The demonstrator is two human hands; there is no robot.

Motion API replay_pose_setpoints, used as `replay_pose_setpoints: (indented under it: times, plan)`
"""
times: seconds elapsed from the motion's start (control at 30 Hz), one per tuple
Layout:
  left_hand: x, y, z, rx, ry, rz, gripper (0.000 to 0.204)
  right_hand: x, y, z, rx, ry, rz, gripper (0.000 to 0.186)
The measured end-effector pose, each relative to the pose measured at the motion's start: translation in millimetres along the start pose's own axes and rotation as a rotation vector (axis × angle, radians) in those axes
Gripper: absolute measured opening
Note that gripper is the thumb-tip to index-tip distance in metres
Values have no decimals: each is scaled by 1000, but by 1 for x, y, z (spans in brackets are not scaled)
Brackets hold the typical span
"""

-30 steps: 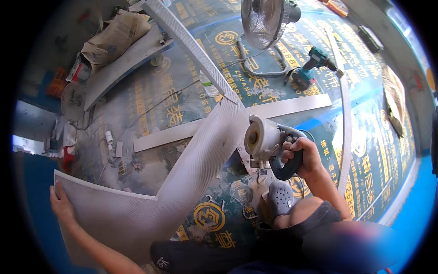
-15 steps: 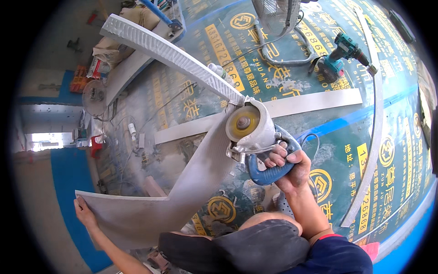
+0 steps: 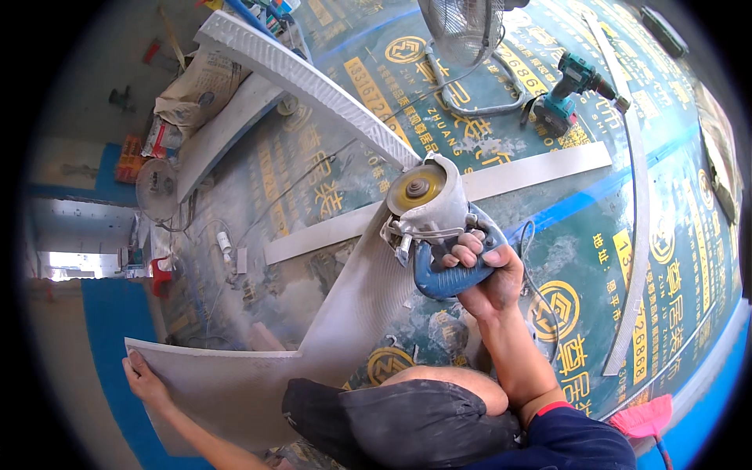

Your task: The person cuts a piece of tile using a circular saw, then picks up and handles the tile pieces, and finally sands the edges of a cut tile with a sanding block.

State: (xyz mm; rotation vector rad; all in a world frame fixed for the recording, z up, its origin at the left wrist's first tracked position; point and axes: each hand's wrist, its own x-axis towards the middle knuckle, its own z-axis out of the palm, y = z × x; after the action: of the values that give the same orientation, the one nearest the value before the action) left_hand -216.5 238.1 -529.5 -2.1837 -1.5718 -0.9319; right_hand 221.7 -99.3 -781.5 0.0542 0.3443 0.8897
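My right hand (image 3: 491, 270) is closed round the blue handle of a handheld tile saw (image 3: 427, 188), tilted so its round yellow blade and whitish dusty guard show. The blade sits at the inner corner of a large pale tile slab (image 3: 235, 384), where a long arm with a rough, ridged edge (image 3: 305, 78) runs off to the upper left. Whether the blade is in the slab is hard to tell. At the far left, my left hand (image 3: 146, 379) grips the slab's outer edge, thumb on top. My bent leg in dark shorts hides part of the slab's near side.
A pale strip (image 3: 540, 172) lies behind the saw on green printed floor sheeting. A teal cordless drill (image 3: 576, 86), a metal fan (image 3: 462, 31) and a long curved strip (image 3: 636, 219) are beyond. A power cord (image 3: 540, 294) loops beside my right forearm; a pink broom (image 3: 646, 417) lies lower right.
The saw has moved slightly left and tilted a little, still in my right hand. Both hands keep their hold. My view has shifted a little, showing more of the pink broom.
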Motion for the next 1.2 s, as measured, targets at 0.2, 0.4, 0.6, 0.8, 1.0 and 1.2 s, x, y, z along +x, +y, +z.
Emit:
replay_pose_setpoints:
  times: [0.2, 0.4, 0.6, 0.8, 1.0, 1.2]
  plan:
    - [-4, -7, 3, 117, 115, 54, 60, 3, 11, 2, -12, -8, 7, 27]
    - [-1, -23, 1, 121, 76, 11, 68, 7, 10, -1, 5, -24, -6, 30]
    - [-1, -12, -2, 106, -38, -50, 67, 7, 8, -4, 31, 25, 1, 31]
    - [-3, -12, 0, 139, 85, 35, 59, 7, 8, -2, 17, 16, -2, 30]
    - [-6, 2, 0, 103, 39, 43, 57, 7, 6, -4, 21, 4, -10, 29]
    - [-9, 4, -1, 144, 113, 29, 62, 6, 8, -4, 12, 12, -10, 28]
